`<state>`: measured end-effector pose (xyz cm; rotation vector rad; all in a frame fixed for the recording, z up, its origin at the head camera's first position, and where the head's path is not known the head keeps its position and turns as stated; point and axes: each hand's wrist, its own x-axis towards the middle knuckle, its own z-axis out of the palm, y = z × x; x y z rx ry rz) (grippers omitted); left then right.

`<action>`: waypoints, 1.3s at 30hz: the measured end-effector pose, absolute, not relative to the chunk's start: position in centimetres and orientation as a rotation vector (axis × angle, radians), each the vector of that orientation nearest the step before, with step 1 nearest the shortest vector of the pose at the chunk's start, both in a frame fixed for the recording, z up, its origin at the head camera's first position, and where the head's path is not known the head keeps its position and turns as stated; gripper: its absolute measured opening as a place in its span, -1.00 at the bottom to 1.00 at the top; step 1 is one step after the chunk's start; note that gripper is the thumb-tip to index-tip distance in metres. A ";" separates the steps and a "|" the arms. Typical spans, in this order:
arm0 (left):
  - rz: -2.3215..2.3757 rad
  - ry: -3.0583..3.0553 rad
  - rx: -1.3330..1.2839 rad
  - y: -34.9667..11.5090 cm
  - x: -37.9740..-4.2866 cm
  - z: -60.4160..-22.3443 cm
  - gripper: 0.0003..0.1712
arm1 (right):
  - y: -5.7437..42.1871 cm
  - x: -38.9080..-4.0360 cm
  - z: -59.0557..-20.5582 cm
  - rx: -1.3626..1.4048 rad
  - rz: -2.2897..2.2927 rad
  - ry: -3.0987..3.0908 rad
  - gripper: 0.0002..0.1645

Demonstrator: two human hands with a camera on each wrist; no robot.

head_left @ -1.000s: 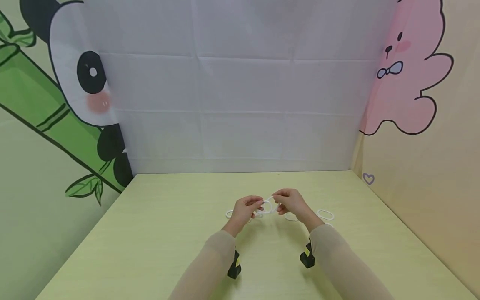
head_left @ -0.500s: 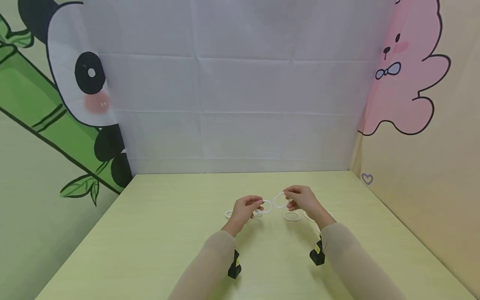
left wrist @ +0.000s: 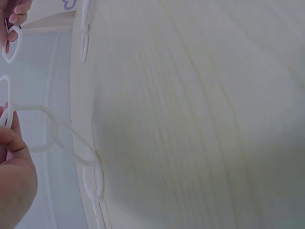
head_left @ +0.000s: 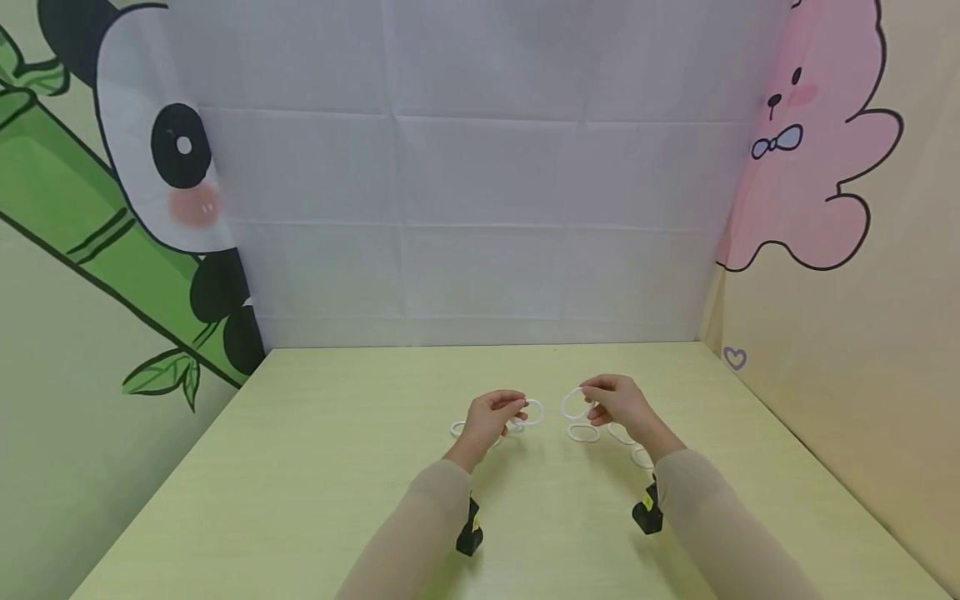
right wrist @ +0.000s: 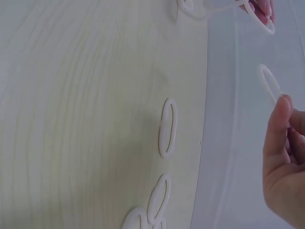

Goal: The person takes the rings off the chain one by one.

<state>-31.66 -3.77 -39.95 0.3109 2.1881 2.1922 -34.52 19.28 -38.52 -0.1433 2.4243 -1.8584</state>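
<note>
My left hand pinches a white oval plastic link between thumb and fingers. This link is the end of a white chain; further interlocked links trail from it down to the table in the left wrist view. To the right, my right hand pinches a single white link, held up above the table. A gap separates the two held links. Below the right hand, several loose white links lie flat, one of them on its own and others bunched together in the right wrist view.
The pale yellow tabletop ends at a white cloth backdrop. Side walls carry a painted panda and a pink bear. Black wrist-worn camera units hang under both forearms.
The right hand has moved rightward with its link, away from the left hand's link, which it met a second ago. My left hand has stayed nearly still.
</note>
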 end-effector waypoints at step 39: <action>2.178 2.204 0.326 -3.6 -33.2 -41.8 -0.72 | 23.0 -33.8 -41.7 -0.070 -1.727 2.415 -0.67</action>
